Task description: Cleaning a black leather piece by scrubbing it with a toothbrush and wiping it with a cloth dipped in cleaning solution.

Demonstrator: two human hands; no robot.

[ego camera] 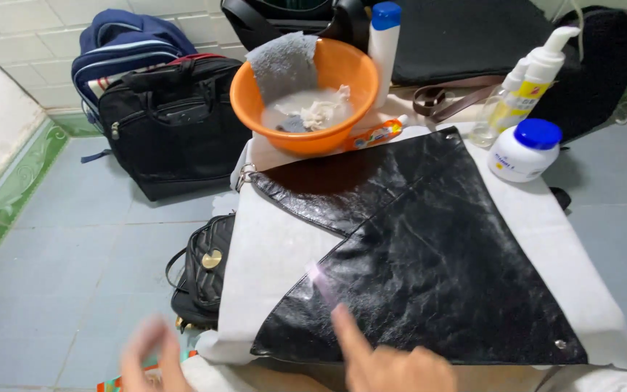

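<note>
Black shiny bag (429,254) lies flat in the middle of the white desk (270,254); it looks soft, floppy and slippery, so an edge or corner is best to hold. At 12 o'clock sit an orange bowl (306,91), and at 2 o'clock a pump bottle (527,87) and a small jar (525,150). At 6 o'clock the right hand (393,363) points one finger onto it, the blurry left hand (150,356) is spread and holds nothing.

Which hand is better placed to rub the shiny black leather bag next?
Probably right: the right hand already points a finger onto the black leather bag, while the left hand is blurred off its left edge.
</note>
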